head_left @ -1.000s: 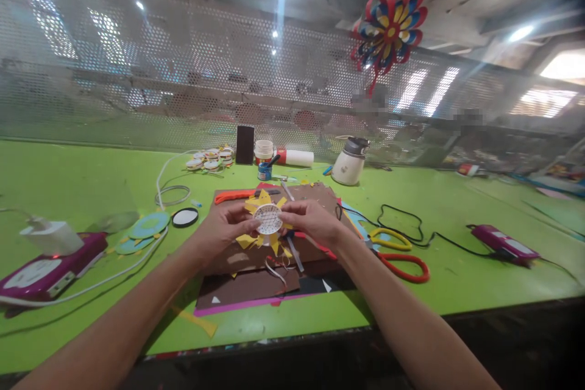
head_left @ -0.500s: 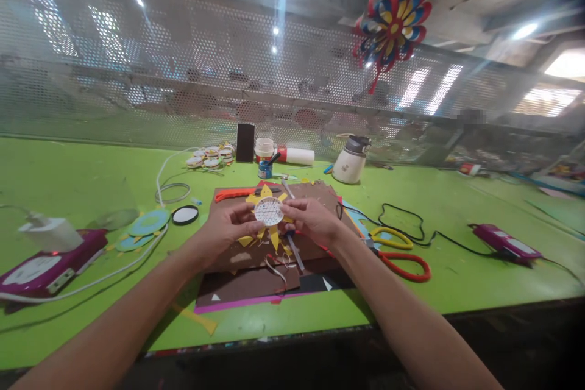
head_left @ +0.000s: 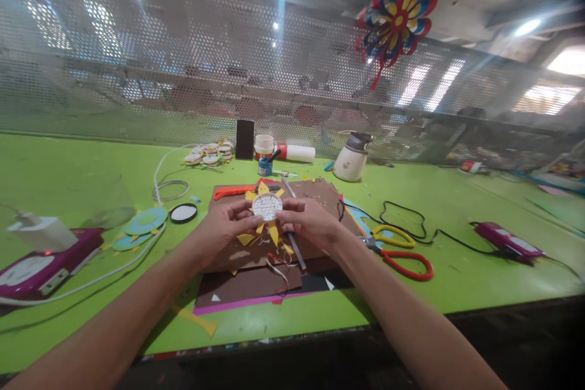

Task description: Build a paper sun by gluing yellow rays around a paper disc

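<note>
Between my two hands, above the brown board (head_left: pixel 315 195), is a paper flower (head_left: pixel 267 207) with a round white patterned centre and yellow petals. My left hand (head_left: pixel 233 219) pinches its left edge with thumb and fingers. On the opposite side, the thumb and fingers of my right hand (head_left: pixel 304 219) close on the lower right edge. Yellow petal tips stick out above and below the disc. Thin white and red wires (head_left: pixel 278 273) lie on the board under the flower. An orange cutter (head_left: pixel 235 191) rests along the board's back edge, and a narrow strip (head_left: pixel 297 250) lies beside my right hand.
Scissors (head_left: pixel 402 253) with yellow and red handles lie right of the board. Purple power strips (head_left: pixel 50 268) stand on both sides, with cables across the green table (head_left: pixel 457 207). Behind are a phone (head_left: pixel 245 140), glue jar (head_left: pixel 265 166) and white jug (head_left: pixel 351 161).
My right thumb and fingers have slid down along the disc's edge, from its right side to its lower right. The flower has tilted slightly and stays between both hands.
</note>
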The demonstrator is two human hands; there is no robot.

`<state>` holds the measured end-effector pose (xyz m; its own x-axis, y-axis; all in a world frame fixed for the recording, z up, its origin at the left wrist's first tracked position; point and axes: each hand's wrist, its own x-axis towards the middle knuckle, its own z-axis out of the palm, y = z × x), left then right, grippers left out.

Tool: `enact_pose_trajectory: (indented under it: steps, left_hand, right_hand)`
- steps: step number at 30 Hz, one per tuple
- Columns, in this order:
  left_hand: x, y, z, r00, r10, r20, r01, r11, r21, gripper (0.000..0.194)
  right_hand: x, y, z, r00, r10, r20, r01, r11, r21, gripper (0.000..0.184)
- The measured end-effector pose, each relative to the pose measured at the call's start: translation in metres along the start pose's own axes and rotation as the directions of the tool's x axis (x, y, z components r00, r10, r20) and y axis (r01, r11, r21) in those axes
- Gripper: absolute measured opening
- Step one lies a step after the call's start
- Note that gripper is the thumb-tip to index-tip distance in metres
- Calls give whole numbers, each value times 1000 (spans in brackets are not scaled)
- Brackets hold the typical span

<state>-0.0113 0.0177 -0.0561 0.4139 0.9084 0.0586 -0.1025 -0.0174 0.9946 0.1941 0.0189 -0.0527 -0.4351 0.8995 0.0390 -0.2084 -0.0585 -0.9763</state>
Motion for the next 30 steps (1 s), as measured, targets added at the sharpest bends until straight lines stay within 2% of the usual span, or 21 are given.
enact_pose_trajectory:
  steps: [8, 16, 22, 30]
  left_hand:
    - [2, -4, -2, 1000, -14, -11, 15, 1000, 21, 50]
    - [-2, 0, 0, 999, 40, 4, -40, 999, 15, 37]
    - [-7, 13, 0, 992, 126, 11, -126, 972, 198, 29]
    - [-5, 13, -6, 972, 231, 35, -229, 908, 351, 28]
  right_hand:
    - [1, 3, 0, 1000, -9, 3, 10, 1000, -30, 23]
    - [-1, -1, 2, 998, -65, 0, 65, 992, -110, 27]
    - [-6, -9, 9, 979, -201, -15, 190, 943, -273, 23]
    - [-10, -15, 9, 965, -262, -13, 235, 885, -401, 19]
